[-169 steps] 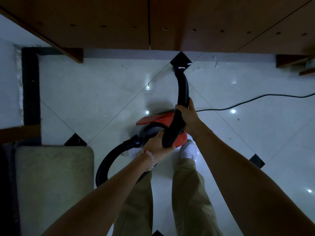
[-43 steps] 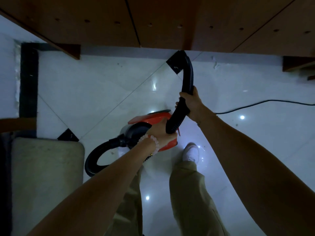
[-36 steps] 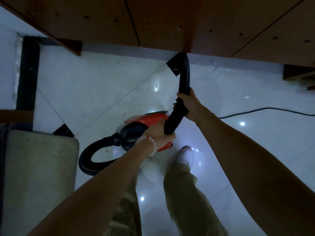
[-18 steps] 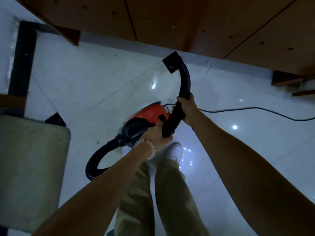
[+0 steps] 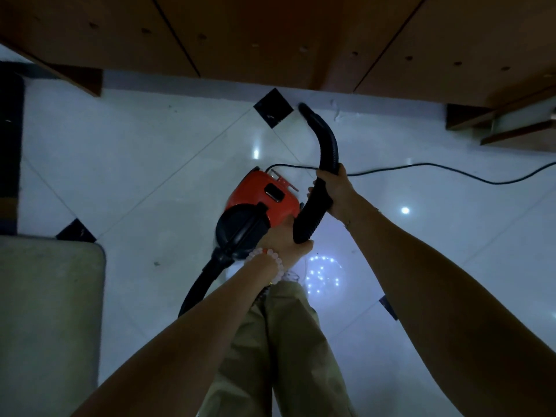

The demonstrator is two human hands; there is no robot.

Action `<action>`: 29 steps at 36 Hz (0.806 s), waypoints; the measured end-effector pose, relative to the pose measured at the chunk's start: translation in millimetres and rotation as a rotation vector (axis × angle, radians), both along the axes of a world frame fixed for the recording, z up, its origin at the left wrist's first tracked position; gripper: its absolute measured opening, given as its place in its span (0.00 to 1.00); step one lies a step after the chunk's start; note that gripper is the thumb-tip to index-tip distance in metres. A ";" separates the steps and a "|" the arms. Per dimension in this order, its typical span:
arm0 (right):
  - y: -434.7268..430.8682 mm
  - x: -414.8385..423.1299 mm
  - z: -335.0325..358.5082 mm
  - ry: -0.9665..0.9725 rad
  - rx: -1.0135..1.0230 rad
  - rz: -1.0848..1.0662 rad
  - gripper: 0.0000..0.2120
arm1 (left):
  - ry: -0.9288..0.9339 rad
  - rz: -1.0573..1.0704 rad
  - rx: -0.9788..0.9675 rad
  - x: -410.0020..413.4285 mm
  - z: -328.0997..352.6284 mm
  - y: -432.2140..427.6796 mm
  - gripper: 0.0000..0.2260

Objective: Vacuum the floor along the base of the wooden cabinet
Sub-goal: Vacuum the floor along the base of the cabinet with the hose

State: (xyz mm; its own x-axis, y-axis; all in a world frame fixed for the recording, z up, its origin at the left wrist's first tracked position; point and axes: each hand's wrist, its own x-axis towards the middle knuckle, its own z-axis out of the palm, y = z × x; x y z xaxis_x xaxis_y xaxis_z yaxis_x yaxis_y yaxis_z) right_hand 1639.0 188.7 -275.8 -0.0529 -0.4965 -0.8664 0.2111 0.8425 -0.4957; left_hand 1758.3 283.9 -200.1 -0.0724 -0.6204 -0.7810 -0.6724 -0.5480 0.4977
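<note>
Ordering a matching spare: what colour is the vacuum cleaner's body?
The vacuum cleaner body is red-orange, black at one end; head view.

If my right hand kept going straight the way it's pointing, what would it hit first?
The right hand likely meets the floor by the black tile, short of the wooden cabinet; depth unclear.

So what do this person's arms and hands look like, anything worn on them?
No sleeves show: the left arm and right arm are bare as far as the picture goes. The left hand and right hand wear no gloves. The left wrist carries a bracelet of round pale pink beads with one orange bead. A thin mark on the right wrist is too dim to identify.
</note>
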 end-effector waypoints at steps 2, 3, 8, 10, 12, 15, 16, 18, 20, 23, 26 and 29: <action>1.3 -4.9 -0.8 0.008 -0.008 -0.007 0.12 | -0.011 0.003 -0.009 -4.5 -1.1 -0.4 0.18; 2.0 -7.1 -1.1 0.012 -0.013 -0.015 0.12 | -0.016 0.001 -0.019 -6.4 -1.1 -0.6 0.20; 4.7 -18.8 2.8 -0.015 -0.037 -0.060 0.12 | 0.008 -0.011 0.003 -14.0 5.8 -3.6 0.24; 5.6 -23.9 5.5 -0.034 -0.048 -0.069 0.13 | 0.008 -0.017 0.015 -17.3 9.6 -5.0 0.22; 5.9 -28.8 8.1 -0.040 -0.055 -0.074 0.13 | 0.005 -0.039 0.026 -21.0 13.6 -6.8 0.19; 5.8 -35.2 11.9 -0.053 -0.051 -0.087 0.14 | -0.001 -0.073 0.033 -26.8 20.0 -10.8 0.17; 5.4 -36.9 13.2 -0.059 -0.050 -0.094 0.14 | 0.000 -0.079 0.034 -28.5 21.1 -12.0 0.16; 3.7 -39.3 16.0 -0.068 -0.051 -0.103 0.14 | -0.001 -0.083 0.038 -30.8 21.7 -13.8 0.16; 1.8 -40.8 18.0 -0.076 -0.053 -0.109 0.15 | -0.001 -0.076 0.041 -32.2 21.7 -15.1 0.16; -0.3 -42.0 18.3 -0.084 -0.067 -0.104 0.15 | 0.001 -0.067 0.031 -33.5 20.2 -16.8 0.17; -0.8 -42.3 17.5 -0.082 -0.082 -0.090 0.16 | -0.001 -0.063 0.031 -34.2 18.1 -17.0 0.17; 1.6 -42.7 17.7 -0.079 -0.080 -0.100 0.16 | -0.004 -0.064 0.030 -34.3 15.8 -15.3 0.17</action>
